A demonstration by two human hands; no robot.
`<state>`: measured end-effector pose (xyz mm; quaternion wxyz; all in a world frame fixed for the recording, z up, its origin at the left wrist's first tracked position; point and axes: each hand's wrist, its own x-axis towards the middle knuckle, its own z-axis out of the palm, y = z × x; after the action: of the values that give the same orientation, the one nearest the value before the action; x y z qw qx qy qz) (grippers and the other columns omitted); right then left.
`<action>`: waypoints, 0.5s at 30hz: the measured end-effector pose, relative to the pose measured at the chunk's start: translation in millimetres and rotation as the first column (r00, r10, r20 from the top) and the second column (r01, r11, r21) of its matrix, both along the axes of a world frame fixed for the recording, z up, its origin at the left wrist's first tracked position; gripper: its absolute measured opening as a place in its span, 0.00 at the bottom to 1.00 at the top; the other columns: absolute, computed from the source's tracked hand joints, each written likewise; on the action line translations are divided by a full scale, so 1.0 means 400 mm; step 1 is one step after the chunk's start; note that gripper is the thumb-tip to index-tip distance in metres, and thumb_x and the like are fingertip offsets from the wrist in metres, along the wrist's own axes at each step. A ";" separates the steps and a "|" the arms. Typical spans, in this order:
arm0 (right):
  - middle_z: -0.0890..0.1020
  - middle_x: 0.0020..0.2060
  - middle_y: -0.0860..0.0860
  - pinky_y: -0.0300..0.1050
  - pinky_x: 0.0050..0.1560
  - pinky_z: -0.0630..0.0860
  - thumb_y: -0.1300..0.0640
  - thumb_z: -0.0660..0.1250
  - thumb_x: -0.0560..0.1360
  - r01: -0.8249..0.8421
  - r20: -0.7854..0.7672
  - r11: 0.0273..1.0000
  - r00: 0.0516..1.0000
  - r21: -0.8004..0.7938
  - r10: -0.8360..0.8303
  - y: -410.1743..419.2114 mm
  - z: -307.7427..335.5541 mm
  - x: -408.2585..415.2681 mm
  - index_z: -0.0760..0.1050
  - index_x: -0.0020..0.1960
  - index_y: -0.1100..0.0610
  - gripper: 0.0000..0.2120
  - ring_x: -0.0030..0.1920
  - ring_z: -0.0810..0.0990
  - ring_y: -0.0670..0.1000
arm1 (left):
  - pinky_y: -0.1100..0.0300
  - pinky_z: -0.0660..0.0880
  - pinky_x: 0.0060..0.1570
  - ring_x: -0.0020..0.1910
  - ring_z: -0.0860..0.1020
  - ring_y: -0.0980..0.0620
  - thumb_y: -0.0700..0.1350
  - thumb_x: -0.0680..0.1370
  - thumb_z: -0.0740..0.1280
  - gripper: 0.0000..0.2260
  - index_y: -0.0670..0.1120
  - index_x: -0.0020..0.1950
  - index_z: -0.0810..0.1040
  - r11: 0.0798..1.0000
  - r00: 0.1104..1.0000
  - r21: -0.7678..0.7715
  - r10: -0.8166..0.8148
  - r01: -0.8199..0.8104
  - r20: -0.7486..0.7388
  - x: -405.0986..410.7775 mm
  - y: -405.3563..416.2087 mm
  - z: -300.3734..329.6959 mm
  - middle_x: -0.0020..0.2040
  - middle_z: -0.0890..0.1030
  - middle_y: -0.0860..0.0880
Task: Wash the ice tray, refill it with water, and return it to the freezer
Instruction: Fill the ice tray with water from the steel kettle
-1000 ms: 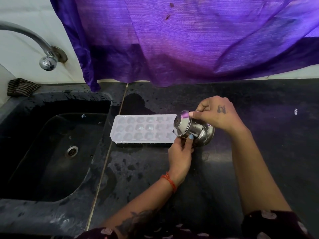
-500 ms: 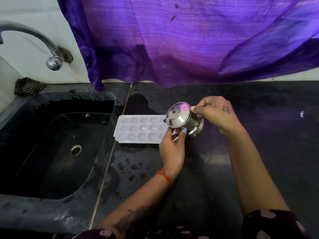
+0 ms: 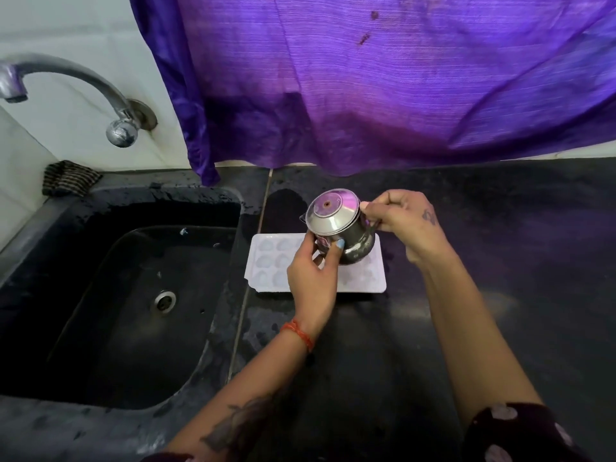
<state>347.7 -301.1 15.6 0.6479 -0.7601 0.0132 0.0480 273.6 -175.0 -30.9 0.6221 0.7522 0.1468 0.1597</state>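
Now: ice tray point(image 3: 266, 266) lies long axis parallel to counter's point(image 3: 500, 261) front edge; both hands, left hand point(image 3: 311, 276) and right hand point(image 3: 405, 220), grip tilted steel jug point(image 3: 340, 225) above it.

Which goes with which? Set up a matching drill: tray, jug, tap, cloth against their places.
Things:
1. tray
2. jug
3. tap
4. cloth

Places:
A. held in both hands over the tray
B. flat on the counter, right of the sink
C. at the sink's back left corner
D. on the wall above the sink

Pairs: 1-B, 2-A, 3-D, 4-C. The left hand steadies the jug's side; the right hand grips its far side.
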 end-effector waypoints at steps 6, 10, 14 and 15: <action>0.82 0.34 0.52 0.56 0.54 0.80 0.57 0.73 0.68 0.026 -0.002 0.997 1.000 0.068 -0.025 0.089 -0.023 0.050 0.78 0.32 0.55 0.08 0.42 0.82 0.54 | 0.77 0.72 0.46 0.44 0.76 0.74 0.43 0.74 0.71 0.19 0.45 0.65 0.75 1.000 1.000 0.020 -0.013 0.013 -0.001 0.066 0.107 0.009 0.52 0.81 0.55; 0.83 0.36 0.54 0.52 0.54 0.79 0.60 0.72 0.70 0.049 -0.033 0.989 0.998 0.141 -0.045 0.147 -0.038 0.100 0.78 0.34 0.58 0.07 0.41 0.80 0.50 | 0.55 0.77 0.56 0.50 0.81 0.59 0.48 0.71 0.73 0.22 0.46 0.64 0.77 0.999 1.000 0.033 -0.006 0.006 -0.014 0.125 0.173 0.007 0.51 0.83 0.52; 0.82 0.35 0.55 0.51 0.53 0.79 0.59 0.72 0.71 0.059 -0.058 0.983 0.997 0.175 -0.050 0.192 -0.065 0.150 0.79 0.36 0.58 0.06 0.41 0.80 0.51 | 0.50 0.77 0.57 0.51 0.82 0.56 0.51 0.68 0.73 0.24 0.47 0.63 0.77 0.999 1.000 0.044 0.007 -0.006 -0.029 0.189 0.225 -0.013 0.49 0.84 0.54; 0.82 0.36 0.54 0.51 0.53 0.79 0.59 0.72 0.71 0.063 -0.066 0.982 0.996 0.177 -0.052 0.201 -0.075 0.163 0.79 0.36 0.58 0.06 0.41 0.80 0.51 | 0.49 0.77 0.57 0.51 0.81 0.56 0.50 0.69 0.73 0.24 0.47 0.63 0.77 0.999 0.999 0.048 0.006 -0.005 -0.037 0.204 0.235 -0.019 0.49 0.84 0.55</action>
<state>412.9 -220.7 -14.3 0.7141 -0.6961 0.0507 0.0535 355.4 -81.1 -38.4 0.6007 0.7694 0.1564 0.1510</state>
